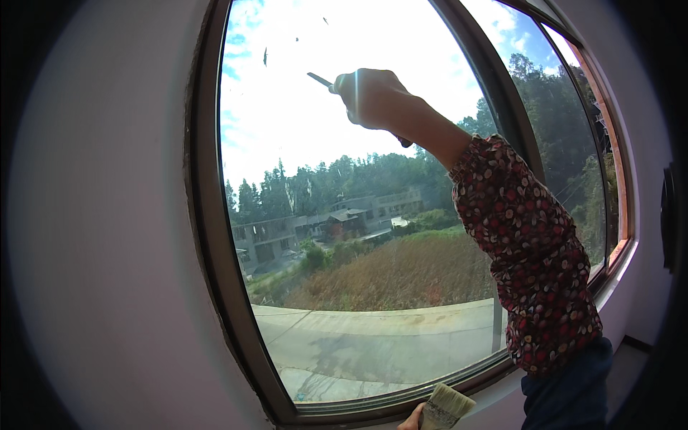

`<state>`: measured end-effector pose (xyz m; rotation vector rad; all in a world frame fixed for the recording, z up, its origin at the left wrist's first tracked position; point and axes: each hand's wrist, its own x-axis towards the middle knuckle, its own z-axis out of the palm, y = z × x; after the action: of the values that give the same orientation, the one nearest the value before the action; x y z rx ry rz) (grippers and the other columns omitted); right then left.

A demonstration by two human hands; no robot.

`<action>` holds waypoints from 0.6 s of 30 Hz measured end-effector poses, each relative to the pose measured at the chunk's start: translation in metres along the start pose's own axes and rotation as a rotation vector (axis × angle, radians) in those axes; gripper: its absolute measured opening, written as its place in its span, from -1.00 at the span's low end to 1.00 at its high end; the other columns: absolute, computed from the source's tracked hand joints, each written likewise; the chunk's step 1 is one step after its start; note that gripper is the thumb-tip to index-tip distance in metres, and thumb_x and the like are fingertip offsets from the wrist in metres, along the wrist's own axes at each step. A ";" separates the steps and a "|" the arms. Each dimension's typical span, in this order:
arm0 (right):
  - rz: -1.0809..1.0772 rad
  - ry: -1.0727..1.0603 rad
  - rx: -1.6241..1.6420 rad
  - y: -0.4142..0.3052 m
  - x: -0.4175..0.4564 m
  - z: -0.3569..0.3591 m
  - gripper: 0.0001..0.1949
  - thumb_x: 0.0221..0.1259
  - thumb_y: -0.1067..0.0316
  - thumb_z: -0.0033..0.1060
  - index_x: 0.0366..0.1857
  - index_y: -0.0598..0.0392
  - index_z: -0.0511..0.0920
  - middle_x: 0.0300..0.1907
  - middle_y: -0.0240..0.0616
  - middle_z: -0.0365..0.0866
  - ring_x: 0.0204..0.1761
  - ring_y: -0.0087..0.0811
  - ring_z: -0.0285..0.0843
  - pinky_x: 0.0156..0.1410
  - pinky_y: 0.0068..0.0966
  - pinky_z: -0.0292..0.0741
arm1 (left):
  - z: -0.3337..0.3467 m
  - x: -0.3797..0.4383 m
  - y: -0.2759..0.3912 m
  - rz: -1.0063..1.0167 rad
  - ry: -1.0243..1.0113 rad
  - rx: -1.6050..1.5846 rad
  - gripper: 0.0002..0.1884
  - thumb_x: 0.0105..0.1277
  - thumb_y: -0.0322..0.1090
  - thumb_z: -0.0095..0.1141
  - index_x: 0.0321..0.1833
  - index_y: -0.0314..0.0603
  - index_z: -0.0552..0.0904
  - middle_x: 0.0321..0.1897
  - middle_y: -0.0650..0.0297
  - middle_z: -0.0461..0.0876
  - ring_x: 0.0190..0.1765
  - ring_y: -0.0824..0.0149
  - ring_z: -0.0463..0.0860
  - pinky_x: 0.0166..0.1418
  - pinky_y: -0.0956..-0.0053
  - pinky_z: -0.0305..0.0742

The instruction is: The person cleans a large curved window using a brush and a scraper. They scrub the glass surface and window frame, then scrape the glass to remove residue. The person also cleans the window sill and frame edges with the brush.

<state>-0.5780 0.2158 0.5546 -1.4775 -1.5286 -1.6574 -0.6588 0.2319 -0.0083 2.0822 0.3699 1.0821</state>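
Note:
My right hand (373,99) is raised in front of the window glass (376,263), closed around a thin scraper (320,79). The scraper's dark edge points up and left, and its handle end shows below my wrist. Whether the edge touches the glass I cannot tell. Dark specks (265,57) mark the upper left of the pane, and whitish streaks (291,196) lie lower down. At the bottom of the view, my left hand (411,418) grips a flat paintbrush (447,406) with pale bristles, close to the lower window frame. Most of that hand is cut off.
A brown window frame (212,231) with a ragged outer edge borders the pane, beside a plain wall (107,215). A vertical mullion (497,80) stands behind my right arm, which wears a floral sleeve cover (527,252). A dark object (668,217) is at the far right.

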 end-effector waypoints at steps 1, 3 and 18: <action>-0.019 -0.006 0.021 0.001 -0.008 0.003 -0.77 0.22 0.41 0.17 -0.09 0.22 0.63 -0.43 -0.26 0.69 -0.47 -0.42 0.65 -0.37 -0.45 0.58 | -0.002 -0.003 -0.004 -0.013 -0.002 0.006 -0.24 0.04 -0.36 0.39 0.35 -0.15 0.35 -0.09 -0.06 0.67 0.03 0.04 0.70 0.03 0.27 0.57; -0.035 -0.007 0.061 0.003 -0.011 0.007 -0.79 0.21 0.43 0.16 -0.14 0.27 0.65 -0.43 -0.21 0.69 -0.43 -0.39 0.67 -0.33 -0.40 0.59 | -0.003 -0.005 -0.012 -0.026 -0.017 0.005 -0.24 0.04 -0.36 0.39 0.36 -0.14 0.35 -0.09 -0.06 0.67 0.02 0.03 0.69 0.03 0.27 0.57; -0.002 0.119 0.052 0.012 -0.048 0.016 -0.60 0.14 0.49 0.22 0.13 0.16 0.58 -0.51 -0.25 0.66 -0.50 -0.42 0.61 -0.38 -0.47 0.54 | -0.002 0.000 -0.004 -0.028 -0.032 -0.007 -0.26 0.04 -0.39 0.39 0.34 -0.15 0.36 -0.09 -0.03 0.67 0.02 0.11 0.70 0.04 0.31 0.58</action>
<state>-0.5459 0.2108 0.5145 -1.3270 -1.4978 -1.6620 -0.6598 0.2356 -0.0101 2.0800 0.3773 1.0310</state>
